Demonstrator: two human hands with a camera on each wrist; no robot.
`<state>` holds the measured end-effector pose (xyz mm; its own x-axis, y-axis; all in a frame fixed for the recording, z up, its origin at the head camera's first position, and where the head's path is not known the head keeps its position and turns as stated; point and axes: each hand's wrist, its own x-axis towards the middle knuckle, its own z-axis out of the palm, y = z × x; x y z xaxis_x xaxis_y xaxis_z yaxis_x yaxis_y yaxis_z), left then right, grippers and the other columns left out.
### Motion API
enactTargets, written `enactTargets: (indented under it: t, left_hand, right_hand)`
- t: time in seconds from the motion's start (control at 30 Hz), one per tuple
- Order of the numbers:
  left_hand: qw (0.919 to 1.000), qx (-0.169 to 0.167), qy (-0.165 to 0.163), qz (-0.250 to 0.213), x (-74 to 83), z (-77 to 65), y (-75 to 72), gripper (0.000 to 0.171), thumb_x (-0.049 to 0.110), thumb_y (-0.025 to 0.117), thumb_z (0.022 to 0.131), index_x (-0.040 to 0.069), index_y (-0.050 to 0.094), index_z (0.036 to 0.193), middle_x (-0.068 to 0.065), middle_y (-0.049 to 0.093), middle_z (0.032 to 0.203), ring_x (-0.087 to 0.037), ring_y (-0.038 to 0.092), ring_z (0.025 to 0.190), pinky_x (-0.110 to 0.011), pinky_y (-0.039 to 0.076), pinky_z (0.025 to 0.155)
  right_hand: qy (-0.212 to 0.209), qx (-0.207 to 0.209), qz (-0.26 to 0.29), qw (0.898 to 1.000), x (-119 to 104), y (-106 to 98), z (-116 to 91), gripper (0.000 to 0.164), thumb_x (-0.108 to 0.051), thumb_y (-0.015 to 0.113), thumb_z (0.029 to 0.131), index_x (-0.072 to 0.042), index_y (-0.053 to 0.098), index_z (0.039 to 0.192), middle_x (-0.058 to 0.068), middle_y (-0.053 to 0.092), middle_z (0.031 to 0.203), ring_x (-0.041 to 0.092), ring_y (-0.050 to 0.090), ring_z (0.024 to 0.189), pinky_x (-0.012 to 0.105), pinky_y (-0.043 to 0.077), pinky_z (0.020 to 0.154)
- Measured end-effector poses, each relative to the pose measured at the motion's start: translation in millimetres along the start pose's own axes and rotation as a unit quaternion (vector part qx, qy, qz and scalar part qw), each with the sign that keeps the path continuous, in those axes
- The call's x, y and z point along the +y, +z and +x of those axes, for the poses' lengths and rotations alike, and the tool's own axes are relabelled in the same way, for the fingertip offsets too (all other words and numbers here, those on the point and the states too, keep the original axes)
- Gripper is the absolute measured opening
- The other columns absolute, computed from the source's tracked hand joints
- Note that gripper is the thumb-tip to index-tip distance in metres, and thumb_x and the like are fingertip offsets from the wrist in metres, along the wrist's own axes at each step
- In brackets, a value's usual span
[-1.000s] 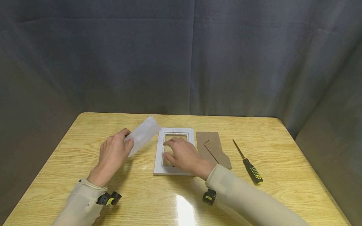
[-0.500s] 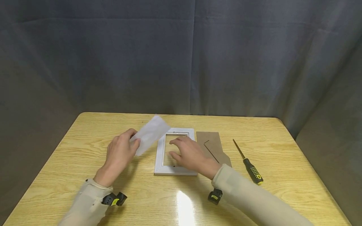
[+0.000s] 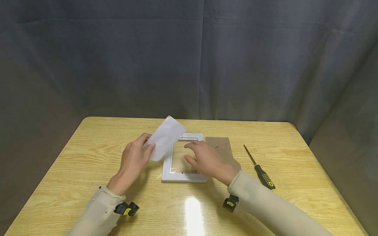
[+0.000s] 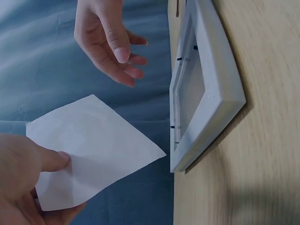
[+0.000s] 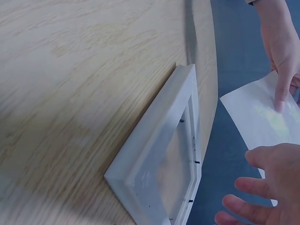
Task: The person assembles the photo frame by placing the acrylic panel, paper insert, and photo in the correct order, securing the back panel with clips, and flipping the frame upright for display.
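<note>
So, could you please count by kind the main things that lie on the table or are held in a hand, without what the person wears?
Picture frame: 1
White paper: 1
Brown board: 1
Screwdriver: 1
Total: 4

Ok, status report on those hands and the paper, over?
Left hand pinches paper, off the table. Right hand empty, above the frame. Perhaps only that hand in the way.
</note>
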<state>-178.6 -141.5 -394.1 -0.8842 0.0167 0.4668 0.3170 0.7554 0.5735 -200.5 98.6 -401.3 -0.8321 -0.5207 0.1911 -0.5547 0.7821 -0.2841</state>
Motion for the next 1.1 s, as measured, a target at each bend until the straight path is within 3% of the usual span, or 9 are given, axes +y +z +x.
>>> enactTargets:
  t: [0.33,0.6,0.93,1.1]
  left_hand:
    - [0.9990,-0.014,0.002,-0.043,5.5,-2.3,13.2,0.017,0.017,0.065,0.086,0.011,0.065,0.101,-0.011,0.071,0.089,-0.018,0.062,0.067,-0.037,0.047,0.057]
    - [0.9945,-0.044,-0.029,-0.090,6.5,-3.5,24.1,0.017,0.014,0.065,0.085,0.009,0.063,0.102,-0.010,0.070,0.090,-0.018,0.065,0.080,-0.036,0.052,0.068]
    - [0.9844,-0.077,-0.074,-0.140,2.6,-5.9,40.7,0.018,0.010,0.063,0.087,0.006,0.060,0.104,-0.009,0.071,0.088,-0.013,0.062,0.074,-0.031,0.051,0.064]
    - [0.9812,-0.084,-0.095,-0.146,0.9,-6.3,48.0,0.027,0.011,0.064,0.087,0.004,0.057,0.112,-0.012,0.070,0.095,-0.015,0.065,0.080,-0.030,0.052,0.066]
  right_hand:
    - [0.010,-0.003,0.001,1.000,12,1,-6,0.040,-0.035,0.059,0.090,-0.010,0.063,0.120,0.006,0.063,0.118,0.022,0.057,0.109,0.038,0.046,0.091]
    - [0.026,-0.008,-0.008,1.000,17,1,-10,0.039,-0.035,0.058,0.090,-0.012,0.063,0.121,0.005,0.063,0.116,0.021,0.059,0.105,0.040,0.050,0.081]
    - [0.038,-0.018,-0.018,0.999,24,3,-9,0.039,-0.036,0.058,0.090,-0.012,0.064,0.120,0.004,0.063,0.115,0.020,0.059,0.104,0.039,0.051,0.080]
    - [0.038,-0.017,-0.018,0.999,27,4,-11,0.039,-0.036,0.058,0.090,-0.011,0.064,0.120,0.005,0.064,0.114,0.020,0.059,0.104,0.039,0.050,0.081]
